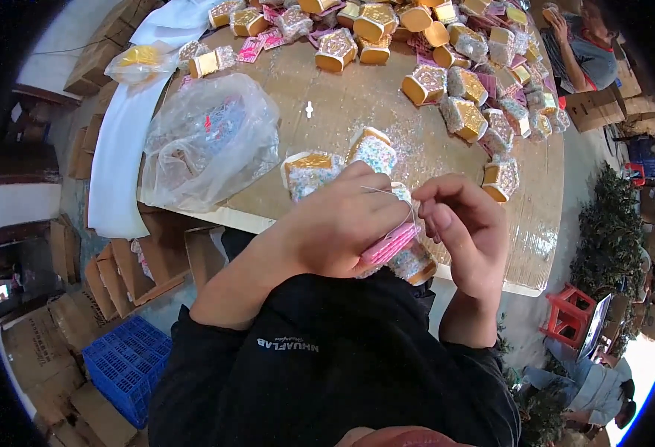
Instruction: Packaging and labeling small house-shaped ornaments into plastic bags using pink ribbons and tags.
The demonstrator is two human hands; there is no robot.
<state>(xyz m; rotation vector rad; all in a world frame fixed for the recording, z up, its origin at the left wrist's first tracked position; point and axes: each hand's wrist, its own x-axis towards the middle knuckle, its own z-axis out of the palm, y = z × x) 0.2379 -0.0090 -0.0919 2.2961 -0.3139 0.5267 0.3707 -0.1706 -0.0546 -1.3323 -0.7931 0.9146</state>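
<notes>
My left hand (346, 220) is closed around a stack of pink cards (389, 246), near the table's front edge. A thin pale string (411, 212) loops from these fingers across to my right hand (467, 235). The right thumb and fingertips pinch the string. Below the cards, a gold ornament with glittery decoration (415, 262) shows in part, and my left hand hides the rest. Just beyond my hands lie two gold ornaments covered in pale sequins, one on the left (309, 174) and one upright (373, 150). Another behind my fingers is mostly hidden.
Many gold, glittery ornaments (465, 119) with pink tags heap across the table's far and right side. A clear plastic bag (216, 141) holding strings lies at left. White foam sheet (119, 156) lines the left edge. A blue crate (128, 365) and cartons stand below.
</notes>
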